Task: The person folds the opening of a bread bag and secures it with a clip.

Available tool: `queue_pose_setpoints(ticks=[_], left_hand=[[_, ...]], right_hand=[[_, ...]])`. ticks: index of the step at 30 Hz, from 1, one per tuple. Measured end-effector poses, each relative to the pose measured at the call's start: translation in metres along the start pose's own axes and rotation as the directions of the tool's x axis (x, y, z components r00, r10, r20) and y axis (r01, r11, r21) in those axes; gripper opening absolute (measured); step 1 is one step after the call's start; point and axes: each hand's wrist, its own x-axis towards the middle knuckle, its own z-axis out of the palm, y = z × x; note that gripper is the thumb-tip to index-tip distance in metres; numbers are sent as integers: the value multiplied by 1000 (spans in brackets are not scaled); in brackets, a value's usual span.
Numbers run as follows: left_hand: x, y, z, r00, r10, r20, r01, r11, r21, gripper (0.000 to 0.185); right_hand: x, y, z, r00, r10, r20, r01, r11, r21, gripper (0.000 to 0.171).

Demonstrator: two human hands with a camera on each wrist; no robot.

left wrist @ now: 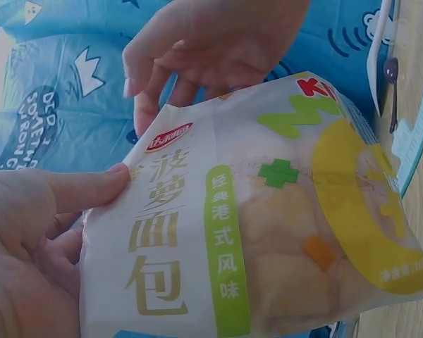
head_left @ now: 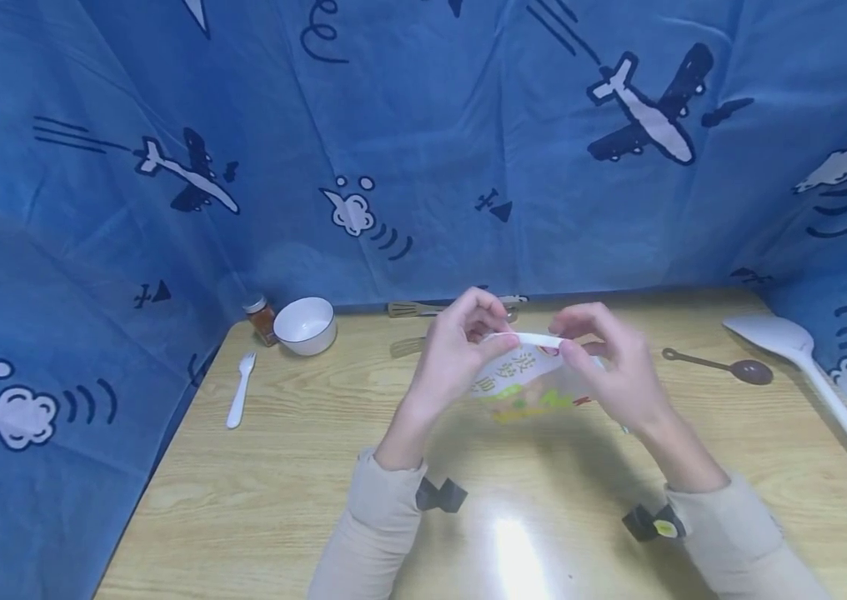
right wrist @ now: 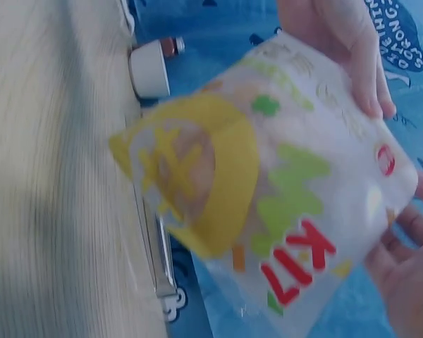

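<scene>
A wooden table (head_left: 281, 492) is enclosed at the far side and both flanks by a blue airplane-print cloth (head_left: 423, 150). Above the table's middle a bread packet (head_left: 524, 379) is held up by both hands. Its top edge is pinched on the left between the thumb and curled fingers of the left hand (head_left: 457, 346), and on the right by those of the right hand (head_left: 607, 362). A white spatula (head_left: 806, 358) lies far right, a white bowl (head_left: 306, 325) far left, a brown spoon (head_left: 724, 365) right, a white fork (head_left: 239, 390) left, and a spice jar (head_left: 262, 319) beside the bowl.
</scene>
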Motion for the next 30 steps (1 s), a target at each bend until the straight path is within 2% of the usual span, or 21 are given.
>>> queue_pose_setpoints(ticks=[2,4,8,14,21,24,30], left_hand=[[0,0,0,1000,10,6,-10,1000,6,27],[-1,1,0,1000,21,11,-22,1000,20,27],[-1,1,0,999,41,17,-42,997,64,25],[-1,1,-2,999,46,9,-46,991,122,21],[-2,0,-5,999,39,9,-40,991,125,20],[-1,0,-6,999,37,-1,-36,992,123,20],[0,-2,-9,999,37,-30,-33,991,132,21]], right_hand=[[0,-4,1,993,108,51,-108,994,-3,20],[0,-6,1,974,204,100,-204,979,-15,18],[0,-8,-2,935,316,160,-317,948,-21,19],[1,-9,-4,925,348,152,-349,937,-21,16],[4,-8,-3,948,296,120,-293,955,-46,7],[4,-6,-3,948,297,118,-293,955,-46,9],[4,-4,-4,953,286,95,-291,956,34,8]])
